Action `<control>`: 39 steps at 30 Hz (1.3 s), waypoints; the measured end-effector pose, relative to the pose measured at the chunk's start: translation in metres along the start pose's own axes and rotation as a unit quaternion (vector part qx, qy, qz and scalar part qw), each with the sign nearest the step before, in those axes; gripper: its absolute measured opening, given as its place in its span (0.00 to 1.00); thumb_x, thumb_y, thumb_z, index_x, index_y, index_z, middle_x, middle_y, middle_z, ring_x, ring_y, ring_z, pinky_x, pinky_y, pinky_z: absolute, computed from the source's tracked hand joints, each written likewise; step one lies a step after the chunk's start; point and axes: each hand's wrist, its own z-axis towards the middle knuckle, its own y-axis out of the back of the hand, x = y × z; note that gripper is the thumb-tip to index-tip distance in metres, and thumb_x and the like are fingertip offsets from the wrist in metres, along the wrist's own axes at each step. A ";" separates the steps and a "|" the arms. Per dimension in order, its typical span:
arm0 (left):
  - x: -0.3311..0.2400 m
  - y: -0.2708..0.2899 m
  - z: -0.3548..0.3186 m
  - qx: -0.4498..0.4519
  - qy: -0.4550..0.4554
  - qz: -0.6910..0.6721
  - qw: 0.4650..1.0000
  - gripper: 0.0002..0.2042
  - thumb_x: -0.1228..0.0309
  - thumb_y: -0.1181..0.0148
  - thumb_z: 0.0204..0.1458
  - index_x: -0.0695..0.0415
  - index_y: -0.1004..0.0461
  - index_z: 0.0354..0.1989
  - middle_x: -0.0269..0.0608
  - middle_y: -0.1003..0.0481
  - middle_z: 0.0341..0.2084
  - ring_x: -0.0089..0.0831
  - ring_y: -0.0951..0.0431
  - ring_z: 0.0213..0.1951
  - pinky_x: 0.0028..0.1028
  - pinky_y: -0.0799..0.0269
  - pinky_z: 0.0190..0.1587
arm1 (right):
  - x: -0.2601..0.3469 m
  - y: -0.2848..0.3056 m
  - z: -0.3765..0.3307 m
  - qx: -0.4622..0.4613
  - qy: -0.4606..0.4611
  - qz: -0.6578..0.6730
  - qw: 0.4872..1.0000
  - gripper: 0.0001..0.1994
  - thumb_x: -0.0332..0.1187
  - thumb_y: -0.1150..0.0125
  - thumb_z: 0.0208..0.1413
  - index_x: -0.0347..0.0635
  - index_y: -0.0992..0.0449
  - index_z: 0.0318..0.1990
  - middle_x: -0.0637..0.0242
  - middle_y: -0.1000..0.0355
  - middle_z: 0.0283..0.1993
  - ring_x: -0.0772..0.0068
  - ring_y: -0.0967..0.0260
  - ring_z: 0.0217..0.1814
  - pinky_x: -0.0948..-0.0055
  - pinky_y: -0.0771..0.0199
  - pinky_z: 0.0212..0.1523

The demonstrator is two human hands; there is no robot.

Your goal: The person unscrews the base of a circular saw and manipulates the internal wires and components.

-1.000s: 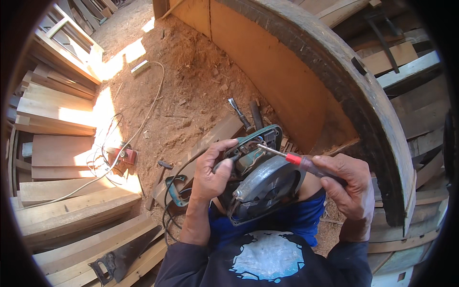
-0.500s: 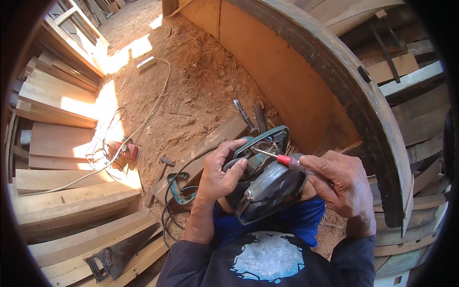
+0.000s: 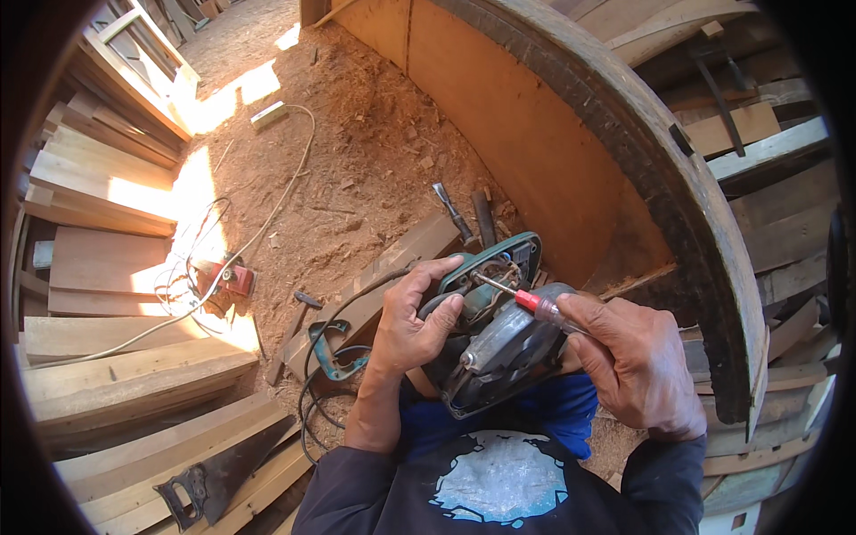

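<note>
A green and black corded power tool [image 3: 499,343] rests across my lap, its handle housing open and wires showing inside. My left hand [image 3: 417,312] is closed round the green handle end, thumb along its near side. A screwdriver [image 3: 537,305] with a red and clear grip is held in my right hand [image 3: 629,357], fingers wrapped round the grip end. Its shank slants up and left, and the tip reaches into the open housing near my left fingers. Whether the tip sits on a screw is too small to tell. A loose green handle cover [image 3: 333,353] lies left of my left forearm.
A chisel [image 3: 453,209] and a hammer [image 3: 308,301] lie by a wooden beam [image 3: 406,259]. A handsaw [image 3: 209,477] rests on stacked boards at lower left. A red power tool [image 3: 234,278] and a cord lie on sawdust. A large curved wooden panel [image 3: 535,134] stands at the right.
My right hand has shifted slightly right and down, with the screwdriver tip still in the open housing. My left hand keeps its hold on the power tool.
</note>
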 end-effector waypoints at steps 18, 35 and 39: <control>0.002 -0.004 0.003 -0.008 -0.012 -0.021 1.000 0.21 0.76 0.44 0.54 0.68 0.26 0.57 0.45 0.22 0.43 0.31 0.22 0.44 0.31 0.26 0.52 | 0.008 -0.005 0.008 0.130 0.119 -0.168 0.970 0.29 0.28 0.36 0.53 0.29 0.29 0.64 0.52 0.29 0.35 0.48 0.24 0.36 0.50 0.24 0.31; -0.001 -0.008 -0.001 -0.004 -0.031 -0.060 0.998 0.21 0.76 0.45 0.54 0.70 0.27 0.57 0.45 0.24 0.47 0.27 0.23 0.50 0.28 0.28 0.56 | -0.010 0.003 0.002 0.069 0.051 -0.064 0.994 0.13 0.30 0.40 0.66 0.37 0.27 0.55 0.51 0.26 0.33 0.43 0.24 0.35 0.50 0.26 0.35; -0.002 -0.009 -0.001 -0.007 0.012 -0.082 0.997 0.21 0.76 0.45 0.55 0.70 0.27 0.57 0.44 0.23 0.47 0.27 0.23 0.50 0.28 0.28 0.57 | -0.008 0.002 0.000 0.032 0.155 -0.176 0.972 0.15 0.31 0.37 0.64 0.37 0.25 0.56 0.53 0.28 0.34 0.48 0.24 0.37 0.52 0.26 0.34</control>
